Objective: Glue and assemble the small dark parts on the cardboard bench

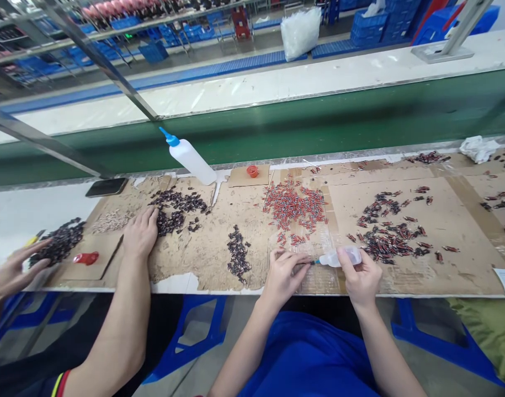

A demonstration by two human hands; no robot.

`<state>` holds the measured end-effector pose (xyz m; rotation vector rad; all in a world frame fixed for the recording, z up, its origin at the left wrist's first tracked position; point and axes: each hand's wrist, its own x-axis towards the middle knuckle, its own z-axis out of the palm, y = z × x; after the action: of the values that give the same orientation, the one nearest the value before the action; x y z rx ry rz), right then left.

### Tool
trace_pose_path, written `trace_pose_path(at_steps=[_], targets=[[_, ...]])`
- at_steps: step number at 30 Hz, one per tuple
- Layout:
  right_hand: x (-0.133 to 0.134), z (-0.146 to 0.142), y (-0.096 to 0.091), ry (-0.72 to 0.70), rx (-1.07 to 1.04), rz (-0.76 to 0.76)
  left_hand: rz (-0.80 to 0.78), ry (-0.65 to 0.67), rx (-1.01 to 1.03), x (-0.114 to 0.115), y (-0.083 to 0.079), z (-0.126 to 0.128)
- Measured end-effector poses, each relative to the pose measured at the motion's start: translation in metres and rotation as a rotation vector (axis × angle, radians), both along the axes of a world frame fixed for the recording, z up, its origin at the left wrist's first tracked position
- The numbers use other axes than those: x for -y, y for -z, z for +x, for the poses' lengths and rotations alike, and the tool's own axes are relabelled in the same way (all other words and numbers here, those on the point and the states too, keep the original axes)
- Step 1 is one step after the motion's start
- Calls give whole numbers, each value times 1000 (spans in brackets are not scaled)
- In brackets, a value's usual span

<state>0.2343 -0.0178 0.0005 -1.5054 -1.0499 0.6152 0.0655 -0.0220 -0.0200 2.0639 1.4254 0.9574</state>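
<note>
My right hand (363,275) grips a small translucent squeeze bottle (346,256), tilted on its side with its thin dark-green tip pointing left. That tip reaches the fingers of my left hand (284,274), which are pinched together just above the cardboard. Whatever they hold is too small and hidden to name. Right beyond my left hand lies a pile of small red-and-metal parts (296,204). A heap of red parts with black pieces on them (388,242) spreads to the right of the bottle. Loose small black pieces (238,253) lie to the left of my left hand.
At left, a co-worker's hands (141,231) rest by more black pieces (59,242). A white bottle with blue nozzle (193,161) and a red cap (253,171) stand at the back. A phone (106,187) lies back left. A green conveyor belt (260,132) runs behind the cardboard (442,275).
</note>
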Motion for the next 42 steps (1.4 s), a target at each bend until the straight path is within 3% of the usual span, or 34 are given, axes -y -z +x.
trace_pose_path(at_steps=[31, 42], targets=[[0, -1, 5, 1, -56, 3, -17, -18, -4, 0, 1, 0], [2, 3, 11, 84, -112, 13, -21, -16, 9, 0, 0, 1]])
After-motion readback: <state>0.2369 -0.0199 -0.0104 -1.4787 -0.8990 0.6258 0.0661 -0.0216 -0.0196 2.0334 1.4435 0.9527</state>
